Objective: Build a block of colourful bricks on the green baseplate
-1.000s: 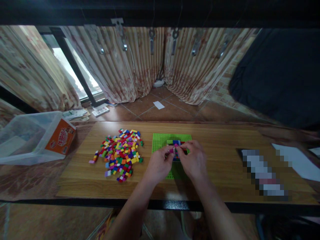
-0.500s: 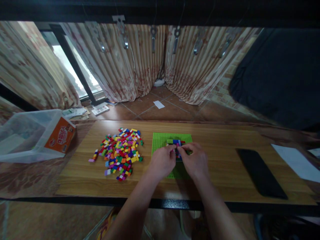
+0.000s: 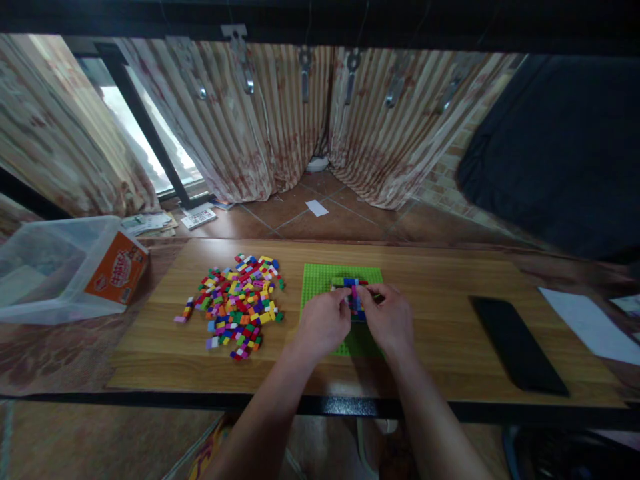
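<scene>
A bright green studded baseplate [image 3: 314, 283] lies on the wooden board, with a small structure of toy bricks [image 3: 357, 309] in blue, red and other colours on it. My left hand [image 3: 326, 321] is at the structure's left side, thumb and fingers closed in a pinch; what sits between them is too small to make out. From the right, my right hand [image 3: 391, 320] reaches in with its fingers closed at a pink toy brick [image 3: 355, 291] on top. Both hands' fingertips meet close together over the structure and hide part of it.
Left of the baseplate spreads a pile of loose coloured bricks [image 3: 240, 303]. A clear plastic bin [image 3: 60, 267] with an orange label stands beyond the board's left end. On the right lie a black flat rectangular object [image 3: 517, 343] and white paper [image 3: 590, 323].
The whole view has shifted slightly. My hands stay over the brick structure, with the fingertips moving only a little around the pink brick.
</scene>
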Demonstrator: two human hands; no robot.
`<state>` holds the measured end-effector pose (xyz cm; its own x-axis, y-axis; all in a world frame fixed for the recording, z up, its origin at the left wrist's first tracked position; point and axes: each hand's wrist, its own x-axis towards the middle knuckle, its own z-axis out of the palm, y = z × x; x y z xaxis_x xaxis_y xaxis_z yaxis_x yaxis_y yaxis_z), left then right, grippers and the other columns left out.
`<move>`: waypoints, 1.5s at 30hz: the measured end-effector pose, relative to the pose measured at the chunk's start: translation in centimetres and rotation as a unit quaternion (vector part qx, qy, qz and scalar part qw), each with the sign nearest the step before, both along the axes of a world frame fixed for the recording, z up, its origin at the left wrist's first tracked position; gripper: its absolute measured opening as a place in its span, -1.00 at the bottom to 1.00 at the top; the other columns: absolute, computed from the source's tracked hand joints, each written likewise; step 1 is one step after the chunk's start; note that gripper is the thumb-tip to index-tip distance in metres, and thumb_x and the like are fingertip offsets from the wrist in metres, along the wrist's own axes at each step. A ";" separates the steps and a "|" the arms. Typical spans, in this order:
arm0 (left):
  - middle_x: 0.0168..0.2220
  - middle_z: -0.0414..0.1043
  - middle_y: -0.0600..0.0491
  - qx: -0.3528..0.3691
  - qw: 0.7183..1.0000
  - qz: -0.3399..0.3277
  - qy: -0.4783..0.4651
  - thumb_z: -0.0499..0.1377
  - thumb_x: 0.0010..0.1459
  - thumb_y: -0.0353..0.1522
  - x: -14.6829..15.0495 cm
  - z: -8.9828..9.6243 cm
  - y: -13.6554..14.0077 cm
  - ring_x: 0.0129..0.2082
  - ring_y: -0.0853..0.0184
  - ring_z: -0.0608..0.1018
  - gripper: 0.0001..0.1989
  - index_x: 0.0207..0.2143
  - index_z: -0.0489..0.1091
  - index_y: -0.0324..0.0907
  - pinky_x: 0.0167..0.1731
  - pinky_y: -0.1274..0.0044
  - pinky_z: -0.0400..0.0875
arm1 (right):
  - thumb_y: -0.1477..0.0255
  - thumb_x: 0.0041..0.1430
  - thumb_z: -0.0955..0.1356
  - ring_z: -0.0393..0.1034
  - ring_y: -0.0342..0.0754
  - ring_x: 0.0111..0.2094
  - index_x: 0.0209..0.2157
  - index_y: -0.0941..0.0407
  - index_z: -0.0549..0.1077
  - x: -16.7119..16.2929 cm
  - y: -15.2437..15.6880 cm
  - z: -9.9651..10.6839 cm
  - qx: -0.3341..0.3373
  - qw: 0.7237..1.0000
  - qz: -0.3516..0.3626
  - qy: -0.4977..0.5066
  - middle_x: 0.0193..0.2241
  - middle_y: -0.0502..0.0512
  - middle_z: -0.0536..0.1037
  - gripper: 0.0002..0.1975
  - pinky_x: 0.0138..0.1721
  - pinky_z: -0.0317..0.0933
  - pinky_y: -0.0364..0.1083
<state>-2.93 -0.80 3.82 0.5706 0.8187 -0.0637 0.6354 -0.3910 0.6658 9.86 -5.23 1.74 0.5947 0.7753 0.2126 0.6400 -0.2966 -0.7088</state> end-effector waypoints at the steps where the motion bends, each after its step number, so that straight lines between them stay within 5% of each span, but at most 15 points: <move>1: -0.14 0.58 0.00 0.006 1.000 -0.003 0.006 -0.03 0.21 -0.42 0.0 0.0 0.0 -0.17 0.27 0.59 -0.59 0.06 0.42 -0.09 -0.13 0.51 0.44 | 0.12 0.12 0.28 0.38 0.00 -0.40 -0.44 0.14 0.53 0.0 0.1 0.0 -0.004 1.000 -0.004 0.002 -0.42 0.15 0.54 -0.61 -0.31 0.17 -0.04; 23: -0.16 0.57 -0.02 0.016 0.999 -0.006 -0.048 -0.06 0.23 -0.40 -0.3 -0.7 -0.5 -0.21 0.26 0.59 -0.62 -0.01 0.44 -0.10 -0.20 0.50 0.44 | 0.16 -0.04 0.36 0.42 0.02 -0.44 -0.49 0.12 0.52 0.4 1.0 -0.6 -0.002 0.996 -0.003 0.089 -0.49 0.13 0.58 -0.70 -0.36 0.19 -0.04; 30: -0.32 0.57 0.02 0.014 0.998 0.001 -0.064 -0.04 0.22 -0.38 -1.5 -0.4 -0.9 -0.39 0.31 0.56 -0.68 -0.12 0.48 -0.10 -0.36 0.54 0.41 | 0.05 -0.07 0.36 0.39 0.05 -0.48 -0.48 0.11 0.52 0.8 0.6 -0.6 -0.047 0.996 -0.013 0.077 -0.52 0.13 0.55 -0.61 -0.40 0.17 -0.02; 39: -0.36 0.55 0.05 0.025 0.986 0.141 -0.082 0.04 0.18 -0.41 -7.5 0.7 2.0 -0.38 0.35 0.53 -0.71 -0.13 0.51 -0.16 -0.34 0.58 0.36 | 0.02 -0.01 0.32 0.39 0.08 -0.46 -0.40 0.11 0.57 1.0 0.0 0.0 -0.106 0.993 -0.036 0.040 -0.50 0.14 0.55 -0.57 -0.41 0.14 -0.02; 45: -0.33 0.56 0.03 0.053 0.951 0.303 0.033 0.11 0.11 -0.43 -13.7 1.6 4.5 -0.29 0.28 0.55 -0.77 -0.25 0.55 -0.14 -0.26 0.53 0.36 | 0.02 0.02 0.31 0.39 0.10 -0.49 -0.39 0.12 0.59 1.1 -0.2 -0.2 -0.096 0.995 -0.031 0.026 -0.51 0.18 0.57 -0.55 -0.44 0.14 -0.01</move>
<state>-16.65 3.69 5.37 -0.0104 0.9998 0.0181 0.8049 -0.0023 0.5934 10.94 -5.39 1.53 0.6487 0.7603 0.0327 0.5805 -0.4666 -0.6673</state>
